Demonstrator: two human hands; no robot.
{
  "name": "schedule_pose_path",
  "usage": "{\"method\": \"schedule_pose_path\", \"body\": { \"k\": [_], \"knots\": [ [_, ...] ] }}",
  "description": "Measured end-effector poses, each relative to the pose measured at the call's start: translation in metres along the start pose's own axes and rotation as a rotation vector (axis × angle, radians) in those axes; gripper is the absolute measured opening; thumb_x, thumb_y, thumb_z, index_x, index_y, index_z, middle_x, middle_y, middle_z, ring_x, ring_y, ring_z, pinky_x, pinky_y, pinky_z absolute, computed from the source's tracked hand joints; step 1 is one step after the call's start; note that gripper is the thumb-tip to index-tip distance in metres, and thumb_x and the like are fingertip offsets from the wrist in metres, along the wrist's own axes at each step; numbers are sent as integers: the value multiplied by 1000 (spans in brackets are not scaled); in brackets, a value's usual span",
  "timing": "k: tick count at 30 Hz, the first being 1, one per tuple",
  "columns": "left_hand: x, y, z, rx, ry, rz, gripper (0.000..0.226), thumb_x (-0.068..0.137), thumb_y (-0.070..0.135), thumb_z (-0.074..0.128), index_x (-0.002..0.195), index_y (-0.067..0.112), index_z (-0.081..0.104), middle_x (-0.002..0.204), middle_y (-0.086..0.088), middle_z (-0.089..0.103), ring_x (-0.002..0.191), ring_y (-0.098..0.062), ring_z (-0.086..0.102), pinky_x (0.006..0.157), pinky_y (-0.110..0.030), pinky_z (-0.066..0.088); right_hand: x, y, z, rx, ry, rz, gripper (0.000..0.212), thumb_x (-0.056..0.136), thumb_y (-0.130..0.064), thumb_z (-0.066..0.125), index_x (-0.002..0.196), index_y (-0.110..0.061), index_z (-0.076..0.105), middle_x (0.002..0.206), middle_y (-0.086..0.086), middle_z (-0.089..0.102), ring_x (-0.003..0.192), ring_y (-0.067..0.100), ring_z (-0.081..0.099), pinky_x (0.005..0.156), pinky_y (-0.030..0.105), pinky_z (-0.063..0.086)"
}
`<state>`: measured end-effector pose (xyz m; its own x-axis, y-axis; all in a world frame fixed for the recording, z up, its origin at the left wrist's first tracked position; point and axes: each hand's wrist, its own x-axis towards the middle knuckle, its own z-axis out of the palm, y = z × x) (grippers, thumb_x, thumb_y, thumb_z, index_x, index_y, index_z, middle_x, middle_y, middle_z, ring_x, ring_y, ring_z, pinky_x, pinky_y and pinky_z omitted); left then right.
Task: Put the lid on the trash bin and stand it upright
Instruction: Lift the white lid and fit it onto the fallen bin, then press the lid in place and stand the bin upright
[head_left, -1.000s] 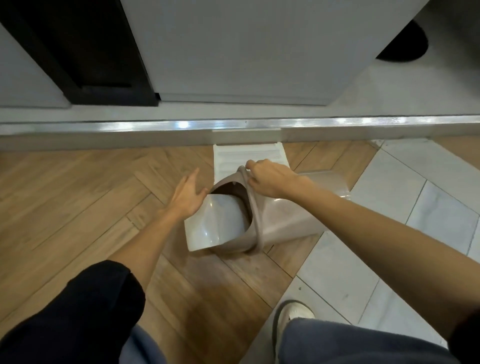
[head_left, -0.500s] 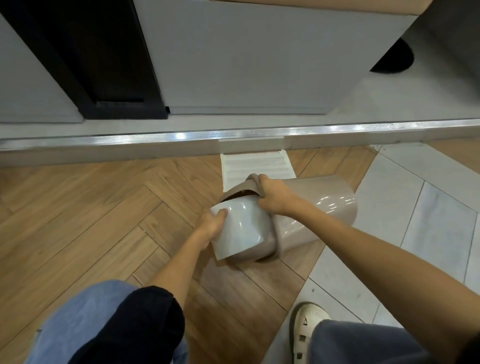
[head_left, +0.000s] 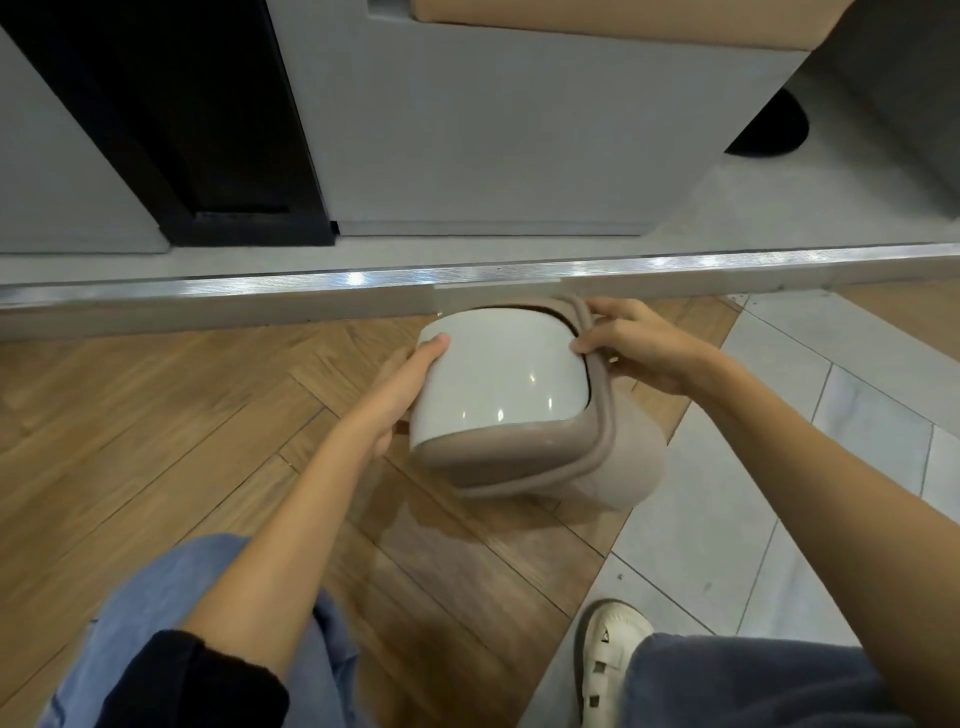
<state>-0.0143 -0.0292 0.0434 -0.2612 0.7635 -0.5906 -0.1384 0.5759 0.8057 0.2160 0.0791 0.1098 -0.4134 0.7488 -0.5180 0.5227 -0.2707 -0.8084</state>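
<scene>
Down on the wooden floor (head_left: 197, 415), just in front of the metal threshold strip (head_left: 311, 283), the trash bin (head_left: 618, 467) is tipped up off its side, its mouth now turned toward the person crouching over it. A second ago it lay flat on the boards, with the pale lid (head_left: 498, 374) hanging half out of the opening; now the lid sits nearly square in the taupe rim (head_left: 602, 415). Only a thin dark gap shows along the far edge, so I judge it is not quite seated there.

The left hand (head_left: 410, 384) is spread against the lid's left side, thumb hooked over its top corner, pressing it inward. The right hand (head_left: 634, 348) is closed on the rim at the upper right, thumb in front and fingers wrapped behind, steadying the bin and tilting it.

The lid step looks almost done, and the raising has begun at the same time. What remains, to my eye, is a last push to close that far gap, then swinging the base down onto the floor. A white sandal (head_left: 613, 660) rests on the pale tiles (head_left: 779, 519) close by, clear of the bin.
</scene>
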Motion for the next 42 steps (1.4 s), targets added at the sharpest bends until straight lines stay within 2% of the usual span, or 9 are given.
{"method": "schedule_pose_path", "body": {
  "k": [7,13,16,19,26,31,35,38,42],
  "knots": [
    [-10,47,23,82,-6,221,58,87,49,63,136,22,51,124,4,62,90,0,60,64,-19,44,-13,26,-22,301,104,16,41,88,4,53,123,-18,60,109,11,66,98,28,63,91,48,53],
    [-12,60,48,240,-67,359,55,85,47,66,132,20,56,122,5,64,95,-6,62,70,-14,46,-37,49,-18,447,296,170,35,84,6,45,113,-12,50,96,13,55,79,27,56,62,40,53],
    [-18,61,60,328,-104,449,59,84,43,69,137,23,53,119,11,58,94,4,56,74,-3,41,-53,59,-19,383,281,303,44,84,8,42,121,-16,40,103,15,49,84,33,55,63,47,54],
    [-18,64,64,421,-167,505,68,81,47,72,142,27,49,134,10,55,113,-7,52,94,-23,41,-67,64,-14,383,276,373,53,85,11,39,128,-19,33,117,18,42,94,40,53,66,57,56],
    [-19,75,56,629,-295,608,64,82,41,73,141,29,52,137,14,55,114,-1,52,85,-3,35,-81,72,27,609,275,427,53,82,20,38,118,-18,31,117,19,39,101,46,55,62,66,56],
    [-35,68,45,620,0,759,50,93,43,58,139,22,54,145,6,52,133,-8,44,110,-22,29,-92,55,12,16,152,557,36,89,-10,59,118,-12,37,104,20,56,82,37,67,85,56,55],
    [-86,25,53,68,420,481,63,95,48,49,150,22,34,157,3,32,141,-11,30,113,-25,23,-78,38,-3,-142,480,260,43,93,-24,49,130,-3,48,123,17,56,106,34,57,85,46,47],
    [-113,-9,70,-78,273,205,85,89,65,44,157,29,5,164,5,13,148,-16,17,119,-38,17,-66,28,7,89,458,93,45,99,-42,40,135,-18,51,131,0,54,116,19,50,90,34,39],
    [-100,-19,79,-10,193,264,92,86,69,42,157,23,5,164,4,16,148,-15,18,115,-30,16,-65,39,23,120,414,142,62,99,-57,25,140,-17,48,136,-1,51,125,21,46,103,33,34]
  ]
}}
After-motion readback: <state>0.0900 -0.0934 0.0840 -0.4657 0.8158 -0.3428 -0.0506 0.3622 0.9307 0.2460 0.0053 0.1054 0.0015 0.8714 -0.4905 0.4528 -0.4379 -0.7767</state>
